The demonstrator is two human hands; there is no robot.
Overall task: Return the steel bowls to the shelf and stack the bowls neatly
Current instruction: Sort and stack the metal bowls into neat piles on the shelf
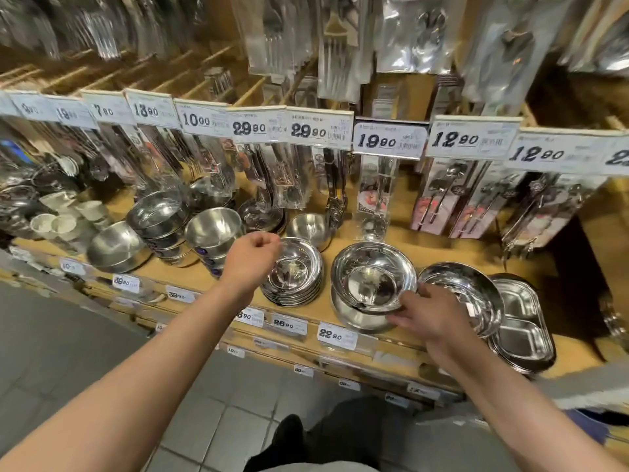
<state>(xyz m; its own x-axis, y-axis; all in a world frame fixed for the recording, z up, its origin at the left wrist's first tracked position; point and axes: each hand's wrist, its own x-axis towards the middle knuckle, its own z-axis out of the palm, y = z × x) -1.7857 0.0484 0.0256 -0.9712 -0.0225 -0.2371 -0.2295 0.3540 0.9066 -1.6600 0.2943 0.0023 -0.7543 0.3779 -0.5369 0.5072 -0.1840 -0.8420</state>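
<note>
Most of the job looks done, judging by the shelf (391, 253): several steel stacks already sit there, incl. a pile of shallow dishes (294, 272) at centre, a stack of deeper bowls (372, 284) just right of it, taller bowl stacks (160, 221) further left w/ one loose bowl (115, 247) lying tilted by the front edge, and a small single bowl (308, 226) behind the dishes. What's left, I'd say: squaring up the deep-bowl stack, whose top bowl sits a bit off-centre vs. the ones below, plus righting that tilted bowl at left. Right hand (430, 311) is down at the near right rim of the deep-bowl stack, fingers curled onto the top bowl's edge, seemingly gripping or nudging it; motion blur there, so can't tell for sure if it's a pinch or just a push. Right forearm comes in low from bottom right, wrist roughly level w/ the shelf lip. Left hand (253, 255) hovers over the left edge of the dish pile, fingers loosely curled, holding nothing, not clearly touching the dishes; the left arm stretches long from bottom left, almost straight. Divided steel trays (520, 321) lie to the right of the bowls, w/ another round dish (459, 284) tilted against them, just beside the right hand. Price tags (335, 335) run along the shelf front.
</note>
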